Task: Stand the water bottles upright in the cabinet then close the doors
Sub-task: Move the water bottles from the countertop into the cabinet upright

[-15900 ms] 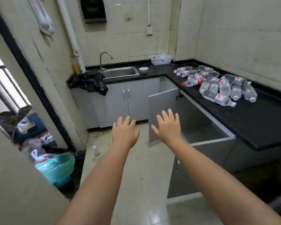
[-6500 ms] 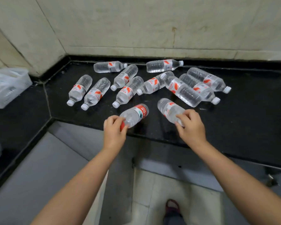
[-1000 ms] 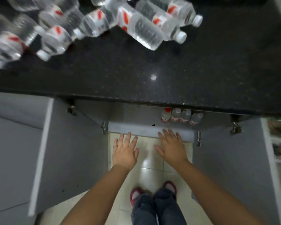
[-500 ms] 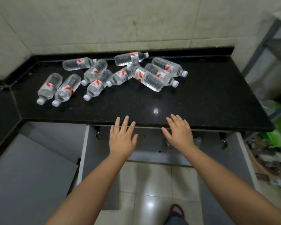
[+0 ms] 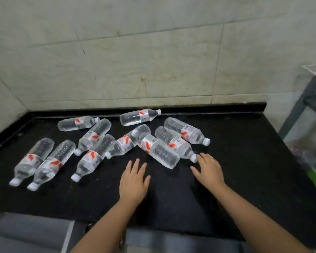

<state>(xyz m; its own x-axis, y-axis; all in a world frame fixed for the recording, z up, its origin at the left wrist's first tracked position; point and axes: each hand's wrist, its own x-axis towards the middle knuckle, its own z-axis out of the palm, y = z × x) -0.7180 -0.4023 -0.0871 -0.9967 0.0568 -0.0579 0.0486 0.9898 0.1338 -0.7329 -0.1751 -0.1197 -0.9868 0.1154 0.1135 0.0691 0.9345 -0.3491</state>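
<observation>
Black polished stone lies under both hands, which hover flat with their fingers straight and spread, holding nothing. The left hand (image 5: 133,181) reaches out over a bare stretch of the surface (image 5: 244,161), just short of the bottles. The right hand (image 5: 209,169) sits further right, its fingertips just beside the white cap of one bottle (image 5: 173,142); whether they touch it I cannot tell.

Ten water bottles (image 5: 159,150) lie on their sides across the surface, all clear plastic with white caps and red-and-white labels. The nearest cluster lies between and just beyond the hands: a thick bottle angled down to the right, another leaning against its far side, and a third (image 5: 187,131) behind them with its cap pointing right. Left of these, several bottles lie slanted with caps toward the front edge, some touching. Two more (image 5: 44,163) lie side by side at the far left, caps nearest the person. One bottle (image 5: 140,116) rests along the back edge against the tiled wall (image 5: 153,61).

Below the front edge, a grey cabinet door (image 5: 26,232) stands open at lower left. A metal rack (image 5: 303,101) stands at the right.
</observation>
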